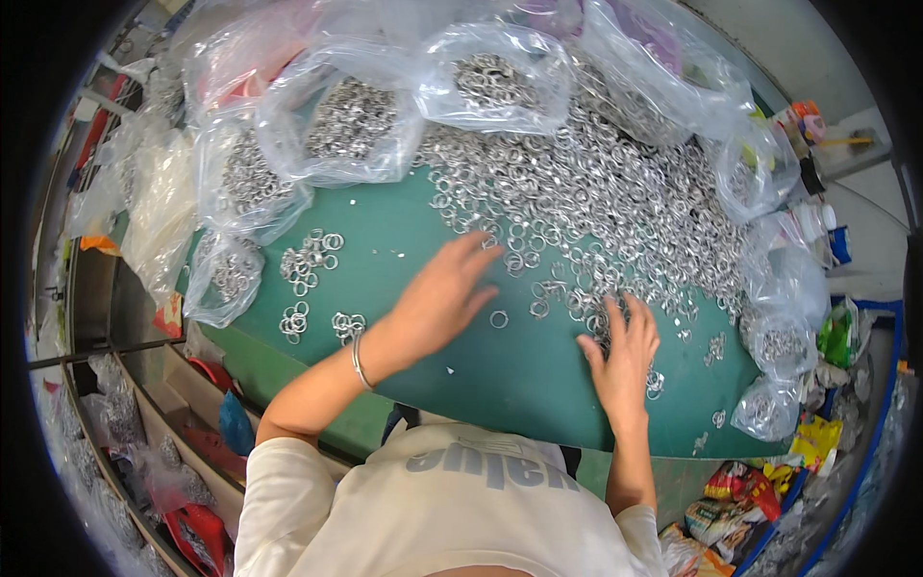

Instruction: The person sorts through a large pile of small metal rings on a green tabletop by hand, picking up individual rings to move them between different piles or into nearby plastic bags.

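A large heap of small silver metal rings (596, 192) spreads over the green tabletop (404, 226). My left hand (437, 293), with a bracelet (360, 361) on its wrist, reaches to the heap's near left edge. Its fingers are stretched out and the thumb is apart; the fingertips meet rings there. Farther right, my right hand (625, 351) lies over the heap's near edge, thumb and fingers apart, with rings around the fingertips. A single ring (499, 319) lies between the hands. Small groups of rings (311, 258) lie to the left of my left hand.
Clear plastic bags of rings (351, 120) line the table's far and left sides. More small bags (766, 409) stand along the right edge. Compartments with bags (173, 385) are at the lower left. Colourful packets (735, 495) fill the lower right, beside a blue frame (889, 375).
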A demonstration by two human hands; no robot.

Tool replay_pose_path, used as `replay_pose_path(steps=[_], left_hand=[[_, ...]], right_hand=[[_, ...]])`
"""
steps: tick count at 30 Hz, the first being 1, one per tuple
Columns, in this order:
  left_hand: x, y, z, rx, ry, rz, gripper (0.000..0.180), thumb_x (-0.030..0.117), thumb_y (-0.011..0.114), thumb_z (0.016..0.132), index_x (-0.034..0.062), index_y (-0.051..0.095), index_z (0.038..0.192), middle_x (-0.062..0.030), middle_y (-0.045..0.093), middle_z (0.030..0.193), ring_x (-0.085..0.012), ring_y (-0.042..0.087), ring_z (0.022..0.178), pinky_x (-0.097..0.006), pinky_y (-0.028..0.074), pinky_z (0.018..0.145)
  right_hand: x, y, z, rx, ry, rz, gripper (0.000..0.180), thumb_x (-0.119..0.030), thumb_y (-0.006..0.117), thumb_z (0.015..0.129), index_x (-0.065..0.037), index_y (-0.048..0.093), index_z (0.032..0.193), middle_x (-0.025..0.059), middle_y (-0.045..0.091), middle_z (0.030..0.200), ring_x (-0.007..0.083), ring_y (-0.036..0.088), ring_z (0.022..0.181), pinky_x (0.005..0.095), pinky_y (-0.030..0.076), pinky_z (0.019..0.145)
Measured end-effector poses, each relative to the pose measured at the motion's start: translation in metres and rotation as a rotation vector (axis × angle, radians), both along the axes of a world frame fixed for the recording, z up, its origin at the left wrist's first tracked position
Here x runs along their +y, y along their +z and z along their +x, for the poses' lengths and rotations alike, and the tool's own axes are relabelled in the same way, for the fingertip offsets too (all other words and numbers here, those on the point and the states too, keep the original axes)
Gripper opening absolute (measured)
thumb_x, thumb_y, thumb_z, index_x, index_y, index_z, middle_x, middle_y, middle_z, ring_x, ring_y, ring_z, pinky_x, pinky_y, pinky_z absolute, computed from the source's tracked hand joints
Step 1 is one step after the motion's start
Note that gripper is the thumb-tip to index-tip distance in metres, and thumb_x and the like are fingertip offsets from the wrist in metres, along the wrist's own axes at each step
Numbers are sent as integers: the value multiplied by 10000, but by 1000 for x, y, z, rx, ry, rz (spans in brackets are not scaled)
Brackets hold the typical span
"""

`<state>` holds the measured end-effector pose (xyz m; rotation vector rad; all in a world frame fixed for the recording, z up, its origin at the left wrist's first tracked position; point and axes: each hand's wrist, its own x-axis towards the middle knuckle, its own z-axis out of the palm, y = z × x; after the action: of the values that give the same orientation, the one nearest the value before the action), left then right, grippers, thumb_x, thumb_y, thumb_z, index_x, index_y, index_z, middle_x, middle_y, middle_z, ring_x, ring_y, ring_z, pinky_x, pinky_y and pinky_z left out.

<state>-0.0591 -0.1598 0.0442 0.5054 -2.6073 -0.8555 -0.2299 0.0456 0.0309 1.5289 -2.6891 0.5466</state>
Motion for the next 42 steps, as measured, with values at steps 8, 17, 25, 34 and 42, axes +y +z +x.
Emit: replay_pose_path(steps=[8, 17, 25, 34, 42], left_hand=[[56, -23, -45, -116, -153, -87, 577, 95, 704, 762, 86, 485, 1295, -131, 406, 1333, -340, 425, 1153, -432, 387, 929], [44, -54, -64, 118, 83, -49, 353, -51, 619, 770, 59, 594, 1104, -105, 526, 1151, -295, 515, 1033, -396, 406, 868], [83, -39, -92, 49, -96, -125, 364, 69, 658, 796, 92, 576, 1150, -103, 495, 1216, -298, 464, 1117, -429, 361, 896], [77, -37, -87, 29, -108, -36, 313, 63, 652, 796, 76, 591, 1103, -82, 538, 1129, -268, 493, 1038, -390, 367, 837], [109, -49, -108, -12, -190, -89, 314, 95, 682, 774, 47, 603, 1074, -78, 531, 1023, -256, 484, 936, -379, 361, 793]], right_hand=[[40, -40, -21, -8, 89, -125, 368, -70, 670, 792, -90, 620, 1156, 114, 529, 1250, 318, 468, 1195, 451, 345, 972], [47, -13, -55, -517, -301, -653, 240, 8, 567, 866, 11, 625, 1099, 154, 640, 1065, 247, 598, 1031, 325, 455, 893], [27, -8, -19, -80, -37, -246, 180, -68, 684, 777, -36, 674, 954, 79, 579, 964, 264, 520, 897, 371, 408, 766], [42, -15, -12, -500, -145, -437, 106, -6, 695, 761, -3, 675, 865, 90, 613, 820, 247, 548, 747, 348, 432, 688], [68, -11, 2, -663, -225, -457, 131, 31, 702, 754, 15, 675, 881, 91, 646, 815, 183, 528, 654, 286, 444, 602]])
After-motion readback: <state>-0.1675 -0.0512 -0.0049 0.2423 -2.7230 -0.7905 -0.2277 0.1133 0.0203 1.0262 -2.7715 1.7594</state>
